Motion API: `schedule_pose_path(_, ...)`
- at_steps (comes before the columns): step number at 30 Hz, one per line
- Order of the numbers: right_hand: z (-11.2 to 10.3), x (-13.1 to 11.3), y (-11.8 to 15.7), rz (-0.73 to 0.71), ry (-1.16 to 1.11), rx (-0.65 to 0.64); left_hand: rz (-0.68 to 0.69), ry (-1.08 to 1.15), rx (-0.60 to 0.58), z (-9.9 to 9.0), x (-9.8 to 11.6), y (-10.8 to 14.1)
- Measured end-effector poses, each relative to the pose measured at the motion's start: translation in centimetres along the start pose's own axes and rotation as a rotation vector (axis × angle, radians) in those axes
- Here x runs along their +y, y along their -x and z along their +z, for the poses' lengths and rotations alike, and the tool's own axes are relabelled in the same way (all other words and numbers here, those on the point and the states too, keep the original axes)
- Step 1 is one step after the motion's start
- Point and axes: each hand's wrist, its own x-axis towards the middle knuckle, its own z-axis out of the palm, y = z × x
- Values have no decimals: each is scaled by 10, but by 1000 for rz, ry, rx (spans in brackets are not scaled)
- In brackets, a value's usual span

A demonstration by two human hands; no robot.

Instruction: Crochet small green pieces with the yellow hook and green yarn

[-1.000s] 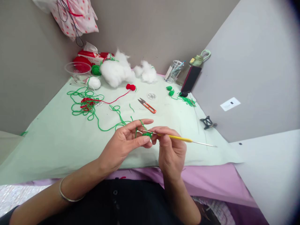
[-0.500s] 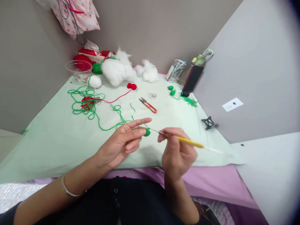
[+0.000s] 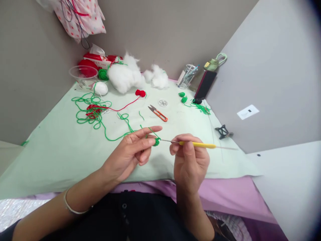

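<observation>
Between the thumb and fingers of my left hand (image 3: 132,147) is a small green crochet piece (image 3: 156,142). Green yarn (image 3: 112,139) runs from that hand back to a loose tangle, with a strand over the outstretched index finger. My right hand (image 3: 190,160) grips a crochet hook (image 3: 200,145) by its yellow handle, held nearly level. The hook's thin metal tip meets the upper edge of the green piece; whether it sits inside a loop is too small to tell. Orange thread snips (image 3: 158,113) lie just beyond my hands.
White stuffing (image 3: 125,75), a plastic tub (image 3: 84,75) and a tissue box (image 3: 99,60) stand at the back left. A red crocheted piece (image 3: 140,93) and a small clear dish (image 3: 163,103) lie mid-table. To the right are small green pieces (image 3: 184,99), a pen cup (image 3: 187,76) and a phone (image 3: 205,84).
My right hand has tilted the crochet hook closer to level, its back end rising slightly. The left hand keeps its hold on the green piece, almost still.
</observation>
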Motion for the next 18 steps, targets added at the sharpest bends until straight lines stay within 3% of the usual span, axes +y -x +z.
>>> schedule_pose_path(8,4,6,2,128,-95,-142,97,-113,-18,6,-5,6)
schedule_pose_path(14,5,-4,1,16,-10,-182,130,-145,-3,0,-5,8)
schedule_pose_path(18,3,-8,-1,-25,75,-286,143,-191,2,-2,-2,9)
